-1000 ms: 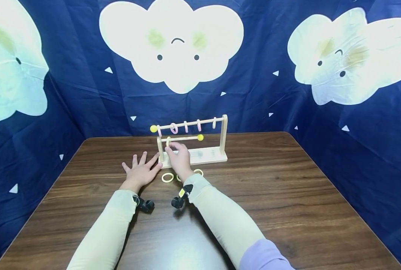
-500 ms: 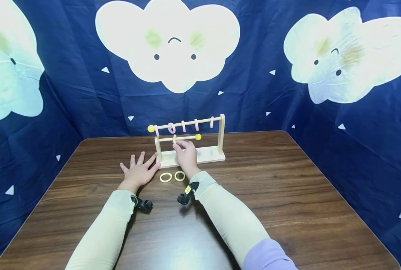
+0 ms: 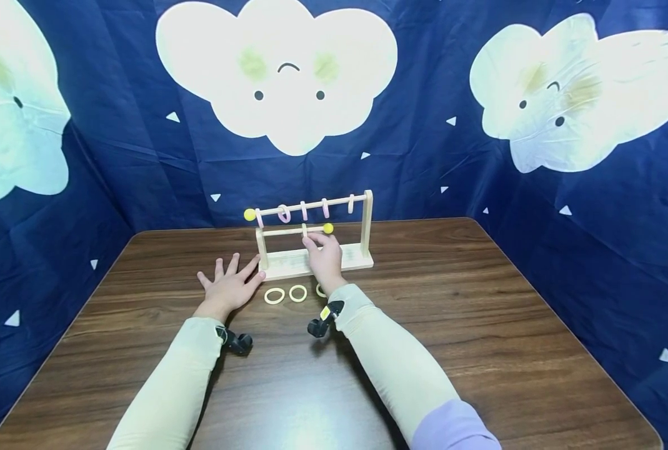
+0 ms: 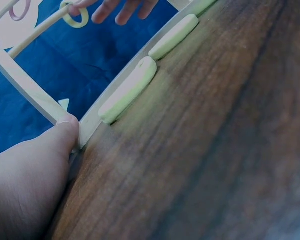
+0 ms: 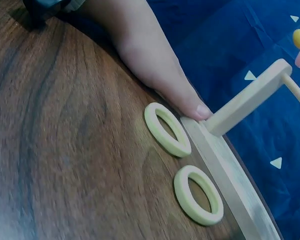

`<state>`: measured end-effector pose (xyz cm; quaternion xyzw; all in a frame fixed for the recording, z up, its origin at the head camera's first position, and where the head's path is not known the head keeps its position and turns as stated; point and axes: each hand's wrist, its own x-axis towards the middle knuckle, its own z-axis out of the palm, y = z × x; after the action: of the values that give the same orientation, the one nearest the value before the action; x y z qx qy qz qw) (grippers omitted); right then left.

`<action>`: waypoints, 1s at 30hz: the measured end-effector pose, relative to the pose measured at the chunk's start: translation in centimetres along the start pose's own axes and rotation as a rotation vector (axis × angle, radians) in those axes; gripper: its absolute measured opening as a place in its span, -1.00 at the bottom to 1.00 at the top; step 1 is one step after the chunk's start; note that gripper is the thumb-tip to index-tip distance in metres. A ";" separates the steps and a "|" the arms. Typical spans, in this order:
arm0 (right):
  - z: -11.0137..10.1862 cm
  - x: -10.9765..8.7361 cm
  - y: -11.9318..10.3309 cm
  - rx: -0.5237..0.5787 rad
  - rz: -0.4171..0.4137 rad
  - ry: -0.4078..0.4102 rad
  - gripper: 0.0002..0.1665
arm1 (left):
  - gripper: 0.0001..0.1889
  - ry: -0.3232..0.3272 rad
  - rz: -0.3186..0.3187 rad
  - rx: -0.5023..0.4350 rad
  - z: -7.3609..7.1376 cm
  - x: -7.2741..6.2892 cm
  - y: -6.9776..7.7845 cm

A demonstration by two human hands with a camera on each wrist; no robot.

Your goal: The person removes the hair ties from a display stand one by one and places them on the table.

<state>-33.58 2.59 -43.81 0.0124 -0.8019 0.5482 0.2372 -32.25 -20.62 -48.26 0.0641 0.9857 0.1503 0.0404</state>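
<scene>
Pale yellow, the ring (image 3: 304, 230) circles the lower rod (image 3: 280, 232) near mid-frame, pinched by your right hand (image 3: 326, 259); your left hand (image 3: 227, 291), left of centre, lies spread, thumb against the base (image 3: 283, 265). You're apparently sliding it; keep it square to the rod.

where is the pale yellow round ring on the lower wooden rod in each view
Head: the pale yellow round ring is near the middle, on the lower wooden rod, by the right hand.
Left wrist: at the top, left of centre.
Right wrist: not in it; two other rings lie on the table.
Shared landmark: the short pale wooden post with the left hand at its foot.
</scene>
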 end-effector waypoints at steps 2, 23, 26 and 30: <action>-0.4 0.1 0.0 0.001 0.009 0.013 -0.82 | -0.16 0.001 0.003 -0.001 0.0 0.0 0.0; -2.5 0.6 1.8 0.011 -0.028 0.105 -0.84 | -0.16 -0.002 0.007 0.000 0.0 0.0 -0.1; -2.8 0.5 1.9 0.011 -0.015 0.111 -0.83 | -0.16 -0.005 0.007 -0.007 0.0 -0.1 -0.1; -3.4 0.5 2.0 -0.005 -0.004 0.125 -0.84 | -0.16 -0.007 0.010 -0.012 -0.1 -0.2 -0.1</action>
<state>-33.32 6.47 -44.40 -0.0209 -0.7869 0.5455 0.2878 -32.12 -20.74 -48.17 0.0693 0.9843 0.1564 0.0433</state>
